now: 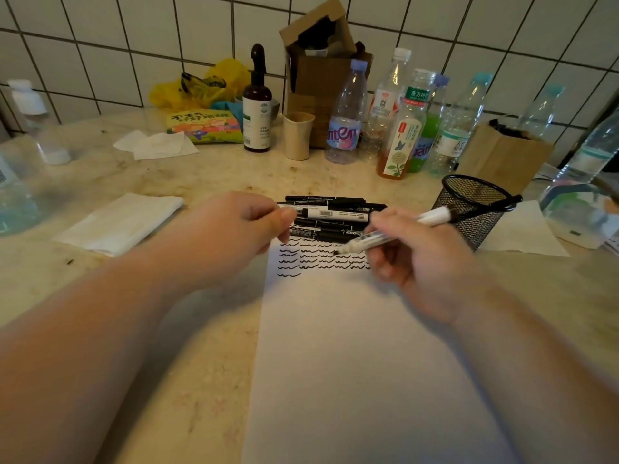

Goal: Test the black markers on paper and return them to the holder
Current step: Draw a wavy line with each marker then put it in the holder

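Over the paper point(351, 346), right hand point(412, 259) holds marker point(395, 229) (uncapped).

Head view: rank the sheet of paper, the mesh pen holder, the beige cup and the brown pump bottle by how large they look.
1. Sheet of paper, by far the largest, though it also lies nearest the camera.
2. Mesh pen holder and brown pump bottle: too alike to rank; the bottle stands farther back.
3. Beige cup, smallest.
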`<move>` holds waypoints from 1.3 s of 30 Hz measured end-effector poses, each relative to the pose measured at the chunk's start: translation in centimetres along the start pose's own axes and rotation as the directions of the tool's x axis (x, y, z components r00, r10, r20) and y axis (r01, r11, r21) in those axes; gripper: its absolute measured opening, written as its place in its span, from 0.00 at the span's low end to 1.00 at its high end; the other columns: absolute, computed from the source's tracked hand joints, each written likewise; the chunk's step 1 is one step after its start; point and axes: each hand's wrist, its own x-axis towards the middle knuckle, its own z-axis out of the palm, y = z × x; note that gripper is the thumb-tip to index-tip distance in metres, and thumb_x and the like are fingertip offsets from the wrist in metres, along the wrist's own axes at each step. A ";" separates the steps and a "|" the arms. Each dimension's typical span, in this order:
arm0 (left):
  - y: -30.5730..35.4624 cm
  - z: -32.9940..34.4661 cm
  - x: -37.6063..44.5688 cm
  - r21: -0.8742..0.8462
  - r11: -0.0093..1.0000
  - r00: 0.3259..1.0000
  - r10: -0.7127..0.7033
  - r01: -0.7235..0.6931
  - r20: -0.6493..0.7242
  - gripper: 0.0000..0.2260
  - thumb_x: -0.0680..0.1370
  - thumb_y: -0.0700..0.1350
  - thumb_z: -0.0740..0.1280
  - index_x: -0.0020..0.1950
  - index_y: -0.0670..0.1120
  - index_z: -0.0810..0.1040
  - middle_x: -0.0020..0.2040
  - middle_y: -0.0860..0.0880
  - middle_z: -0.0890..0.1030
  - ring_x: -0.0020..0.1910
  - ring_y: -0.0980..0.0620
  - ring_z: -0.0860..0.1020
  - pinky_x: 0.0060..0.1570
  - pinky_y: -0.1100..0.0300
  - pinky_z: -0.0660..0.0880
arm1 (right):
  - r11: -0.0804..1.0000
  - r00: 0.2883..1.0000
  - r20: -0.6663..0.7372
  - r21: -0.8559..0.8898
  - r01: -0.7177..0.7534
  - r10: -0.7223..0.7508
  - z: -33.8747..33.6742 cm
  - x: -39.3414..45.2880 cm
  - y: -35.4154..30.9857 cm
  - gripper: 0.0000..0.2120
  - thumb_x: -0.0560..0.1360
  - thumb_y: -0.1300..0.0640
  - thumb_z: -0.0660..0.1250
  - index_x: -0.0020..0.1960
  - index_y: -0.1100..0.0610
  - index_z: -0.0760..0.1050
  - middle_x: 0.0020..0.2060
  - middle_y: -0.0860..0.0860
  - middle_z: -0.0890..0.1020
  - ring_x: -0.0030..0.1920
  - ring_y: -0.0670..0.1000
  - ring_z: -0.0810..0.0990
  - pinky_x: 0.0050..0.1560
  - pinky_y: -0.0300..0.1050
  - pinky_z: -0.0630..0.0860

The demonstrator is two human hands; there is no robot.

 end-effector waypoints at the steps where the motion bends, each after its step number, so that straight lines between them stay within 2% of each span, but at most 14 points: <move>1: 0.0 0.4 0.2 0.129 0.991 0.998 -0.012 0.019 -0.056 0.16 0.77 0.62 0.58 0.40 0.54 0.79 0.31 0.54 0.78 0.30 0.54 0.74 0.33 0.58 0.71 | 0.998 0.999 0.004 -0.055 -0.035 0.035 0.5 0.0 0.5 0.10 0.74 0.55 0.72 0.35 0.56 0.79 0.25 0.53 0.76 0.25 0.49 0.71 0.26 0.42 0.65; 3: -0.1 1.0 0.4 0.277 0.961 0.995 0.003 0.024 -0.096 0.15 0.79 0.61 0.57 0.43 0.55 0.79 0.34 0.53 0.79 0.33 0.54 0.76 0.33 0.58 0.72 | 0.985 0.997 -0.008 -0.158 -0.073 0.073 1.2 -0.2 1.0 0.11 0.77 0.54 0.71 0.37 0.56 0.81 0.28 0.54 0.78 0.26 0.50 0.72 0.28 0.44 0.67; 7: -0.8 1.3 0.5 0.293 0.956 0.996 -0.007 0.033 -0.090 0.13 0.81 0.56 0.59 0.42 0.53 0.77 0.35 0.55 0.80 0.32 0.57 0.75 0.29 0.61 0.67 | 0.962 0.996 -0.044 -0.259 -0.085 0.076 1.6 -0.3 1.0 0.08 0.77 0.58 0.72 0.39 0.57 0.82 0.31 0.56 0.81 0.30 0.52 0.77 0.32 0.47 0.74; 10: -1.1 1.6 0.7 0.324 0.946 0.995 0.011 0.022 -0.101 0.12 0.80 0.56 0.61 0.44 0.53 0.80 0.39 0.54 0.82 0.35 0.57 0.77 0.32 0.62 0.71 | 0.947 0.997 -0.030 -0.310 -0.078 0.073 1.8 -0.3 1.1 0.06 0.75 0.59 0.73 0.39 0.57 0.83 0.33 0.58 0.83 0.32 0.53 0.80 0.34 0.47 0.77; 15: -1.3 1.8 0.8 0.394 0.919 0.995 0.013 0.029 -0.103 0.13 0.79 0.57 0.62 0.45 0.52 0.81 0.35 0.52 0.80 0.33 0.55 0.76 0.29 0.60 0.67 | 0.915 0.998 -0.021 -0.398 -0.063 0.059 2.2 -0.3 1.3 0.05 0.74 0.57 0.74 0.41 0.56 0.84 0.34 0.59 0.85 0.33 0.53 0.83 0.37 0.45 0.80; 20: -1.4 1.8 1.0 0.398 0.917 0.994 0.030 0.013 -0.101 0.13 0.79 0.57 0.62 0.44 0.51 0.81 0.35 0.51 0.80 0.34 0.54 0.76 0.32 0.60 0.70 | 0.910 0.998 -0.005 -0.408 -0.066 0.070 2.4 -0.4 1.2 0.04 0.75 0.57 0.74 0.42 0.57 0.84 0.34 0.58 0.86 0.34 0.51 0.84 0.37 0.42 0.79; 25: -1.4 1.8 0.9 0.388 0.922 0.995 0.021 0.019 -0.099 0.14 0.79 0.57 0.62 0.42 0.51 0.81 0.35 0.51 0.79 0.33 0.54 0.76 0.30 0.60 0.69 | 0.908 0.997 -0.002 -0.414 -0.070 0.076 2.5 -0.6 1.0 0.05 0.75 0.57 0.74 0.42 0.58 0.84 0.34 0.58 0.86 0.34 0.50 0.83 0.37 0.39 0.78; 33: -1.2 1.7 0.7 0.363 0.931 0.997 0.007 0.024 -0.082 0.14 0.79 0.57 0.62 0.42 0.52 0.81 0.35 0.51 0.80 0.34 0.54 0.77 0.33 0.59 0.71 | 0.912 0.994 -0.075 -0.399 -0.100 0.077 2.0 -0.2 1.4 0.06 0.73 0.57 0.74 0.39 0.58 0.83 0.32 0.58 0.85 0.32 0.53 0.83 0.39 0.47 0.80; 39: -1.2 1.6 0.6 0.359 0.933 0.997 0.001 0.025 -0.073 0.14 0.79 0.58 0.61 0.44 0.52 0.81 0.36 0.51 0.81 0.35 0.54 0.77 0.34 0.59 0.72 | 0.905 0.985 -0.162 -0.409 -0.116 0.053 1.4 0.0 1.3 0.06 0.72 0.57 0.74 0.39 0.58 0.83 0.32 0.59 0.85 0.31 0.54 0.83 0.37 0.47 0.80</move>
